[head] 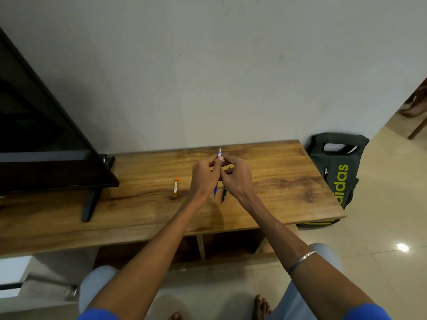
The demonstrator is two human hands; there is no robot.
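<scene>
Where the two hands meet above the wooden table [277,181], the left hand [204,175] has its fingers curled round a slim blue pen [215,190], held nearly upright with its pale end poking up past the fingertips and its blue tip pointing down. The right hand [235,177] (a ring on one finger) seems to pinch the pen's upper part, though that grip is partly hidden. Just below, a black pen [224,195] lies on the wood, an orange tube [175,187] sits further left, and a dark bag [337,172] stands beyond the table's right end.
</scene>
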